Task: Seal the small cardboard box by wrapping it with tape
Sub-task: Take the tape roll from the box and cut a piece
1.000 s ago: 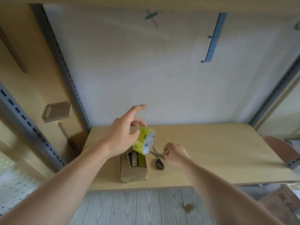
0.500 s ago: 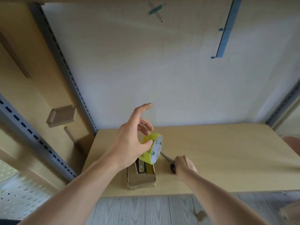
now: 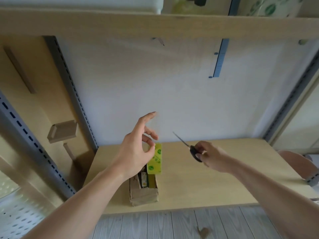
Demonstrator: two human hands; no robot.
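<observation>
Head view: the small cardboard box is seen standing on the wooden table, near its front edge, top open, with dark and yellow contents visible inside. A yellow-green tape roll is pinched between the thumb and curled fingers of the left hand, index finger held out straight, above the box's far end. Whether tape is attached to the box cannot be told. Scissors are gripped by the handles in the right hand, raised off the table, blades pointed up and to the left, apart from the roll.
</observation>
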